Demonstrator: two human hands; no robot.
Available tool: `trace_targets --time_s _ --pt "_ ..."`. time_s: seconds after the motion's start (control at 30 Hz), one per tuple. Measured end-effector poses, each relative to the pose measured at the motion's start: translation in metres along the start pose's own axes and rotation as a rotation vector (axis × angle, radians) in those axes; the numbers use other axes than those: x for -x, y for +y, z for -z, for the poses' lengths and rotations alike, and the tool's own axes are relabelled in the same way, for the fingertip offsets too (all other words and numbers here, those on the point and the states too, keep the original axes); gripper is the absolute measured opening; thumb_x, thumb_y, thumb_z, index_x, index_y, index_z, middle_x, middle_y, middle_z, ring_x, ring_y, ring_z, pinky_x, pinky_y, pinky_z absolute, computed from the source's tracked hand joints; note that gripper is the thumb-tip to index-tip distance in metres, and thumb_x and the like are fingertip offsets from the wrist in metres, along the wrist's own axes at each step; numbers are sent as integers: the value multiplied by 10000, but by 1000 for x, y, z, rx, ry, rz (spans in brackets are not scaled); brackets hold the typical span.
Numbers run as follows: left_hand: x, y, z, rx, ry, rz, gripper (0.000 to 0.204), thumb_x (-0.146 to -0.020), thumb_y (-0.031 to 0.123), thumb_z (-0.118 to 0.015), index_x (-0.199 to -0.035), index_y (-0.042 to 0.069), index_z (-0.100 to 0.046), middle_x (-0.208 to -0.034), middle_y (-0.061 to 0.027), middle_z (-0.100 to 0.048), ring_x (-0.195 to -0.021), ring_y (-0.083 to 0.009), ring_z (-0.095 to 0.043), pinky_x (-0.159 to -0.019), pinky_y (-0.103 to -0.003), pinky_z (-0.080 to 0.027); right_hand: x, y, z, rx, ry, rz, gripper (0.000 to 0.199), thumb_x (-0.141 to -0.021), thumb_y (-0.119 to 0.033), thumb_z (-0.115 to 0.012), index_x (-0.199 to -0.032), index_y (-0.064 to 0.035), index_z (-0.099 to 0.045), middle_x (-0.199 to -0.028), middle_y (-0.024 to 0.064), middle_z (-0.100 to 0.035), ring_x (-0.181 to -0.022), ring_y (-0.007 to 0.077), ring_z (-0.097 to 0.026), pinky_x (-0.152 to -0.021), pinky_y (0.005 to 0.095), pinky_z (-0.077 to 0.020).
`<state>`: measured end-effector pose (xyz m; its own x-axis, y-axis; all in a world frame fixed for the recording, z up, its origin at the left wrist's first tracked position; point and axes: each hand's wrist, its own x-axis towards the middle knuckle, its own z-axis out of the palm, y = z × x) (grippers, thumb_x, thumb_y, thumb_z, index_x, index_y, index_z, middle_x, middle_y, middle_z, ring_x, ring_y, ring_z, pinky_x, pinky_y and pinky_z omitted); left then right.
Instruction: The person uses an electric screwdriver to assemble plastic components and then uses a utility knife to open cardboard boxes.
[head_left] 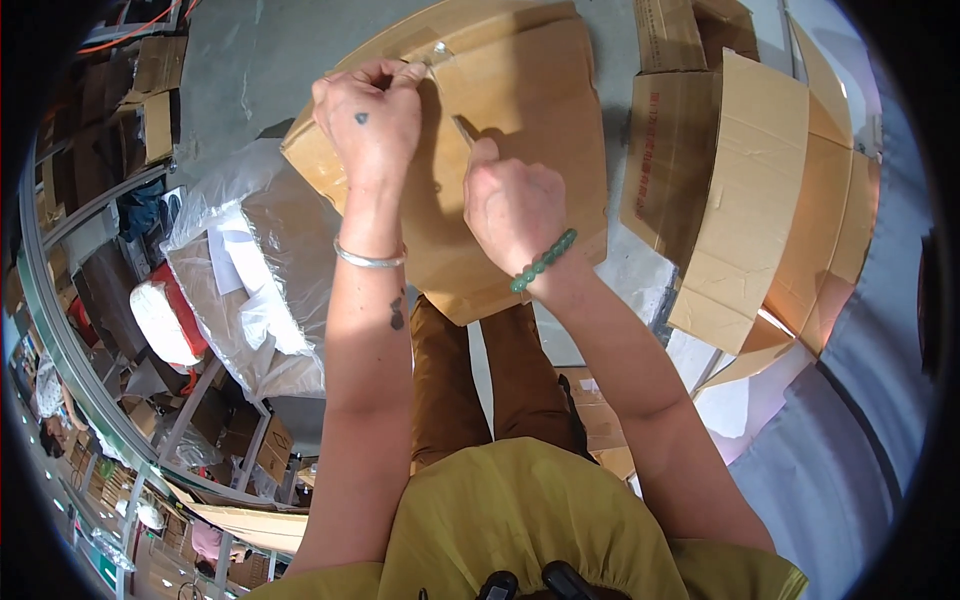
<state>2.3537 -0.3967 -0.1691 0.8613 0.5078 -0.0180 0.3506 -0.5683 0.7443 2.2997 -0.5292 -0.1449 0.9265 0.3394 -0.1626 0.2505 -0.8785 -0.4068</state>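
A large flat brown cardboard piece, apparently a flattened box, lies in front of me above my legs. My left hand is closed over its upper left part, thumb and finger pinched together at the cardboard's surface. What they pinch is too small to make out. A small shiny clear patch, perhaps tape, shows just beyond those fingertips. Over the middle of the cardboard my right hand is closed around a thin narrow strip-like tool. Its tip points up and left, toward the left hand; its kind is unclear.
An open cardboard box stands at the right beside another brown carton. To the left lies a clear plastic bag with white sheets, near a red and white bundle. Metal shelving lines the left; grey-blue fabric hangs right.
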Motion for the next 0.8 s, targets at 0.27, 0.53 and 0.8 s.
trace_targets --time_s 0.27,0.53,0.8 --pt "-23 0 0 -24 -56 27 188 -707 276 -696 -751 93 -701 -690 -59 -642 -815 -229 -505 -785 -320 -429 -1 4 -7 72 -82 -33 76 -722 -56 -538 -737 -35 -466 -538 130 -581 -529 290 -616 -476 355 -484" --pt "-44 0 2 23 -123 75 257 -718 314 -688 -767 62 -680 -706 -74 -649 -748 -209 -573 -740 -316 -455 -17 27 0 -112 265 95 105 -813 -105 -529 -739 -45 -485 -625 97 -546 -608 289 -574 -525 363 -446" --pt "-54 -8 -2 -26 -74 3 267 -717 321 -692 -757 57 -677 -680 -67 -649 -687 -192 -603 -690 -307 -470 -24 26 -16 -137 228 99 150 -666 0 -558 -764 -48 -455 -632 95 -546 -626 244 -585 -525 352 -466"
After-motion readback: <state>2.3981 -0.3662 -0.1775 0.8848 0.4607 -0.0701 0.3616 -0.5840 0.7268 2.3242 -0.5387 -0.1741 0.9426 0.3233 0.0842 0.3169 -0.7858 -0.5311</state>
